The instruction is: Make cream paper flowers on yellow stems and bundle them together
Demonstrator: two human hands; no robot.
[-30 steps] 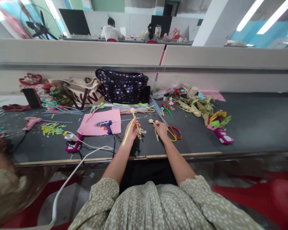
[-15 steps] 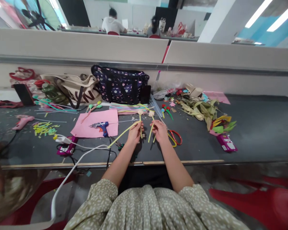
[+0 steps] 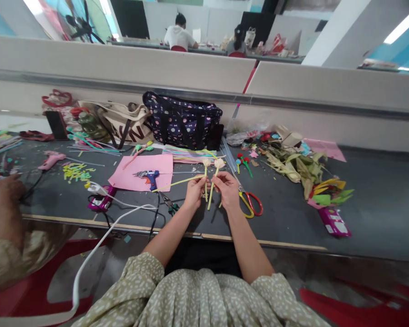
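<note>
My left hand (image 3: 195,190) is closed on a yellow-green stem with a cream bud on top (image 3: 206,162); a long yellow strip (image 3: 172,183) trails from it to the left. My right hand (image 3: 226,188) pinches a second stem with a cream bud (image 3: 219,163). Both buds stand side by side just above the dark table (image 3: 378,200), and the two hands almost touch. Red and yellow scissors (image 3: 250,203) lie just right of my right hand.
A blue glue gun (image 3: 150,175) rests on a pink sheet (image 3: 143,171). A dotted bag (image 3: 182,119) and a beige tote (image 3: 117,125) stand behind. Dried leaves (image 3: 298,163) lie at the right. White cable (image 3: 98,245) hangs off the edge. Another person's hand (image 3: 3,188) rests at the left.
My right hand picked a second budded stem off the table and raised it beside the one in my left hand. Both hands have come closer together. The view shifted left.
</note>
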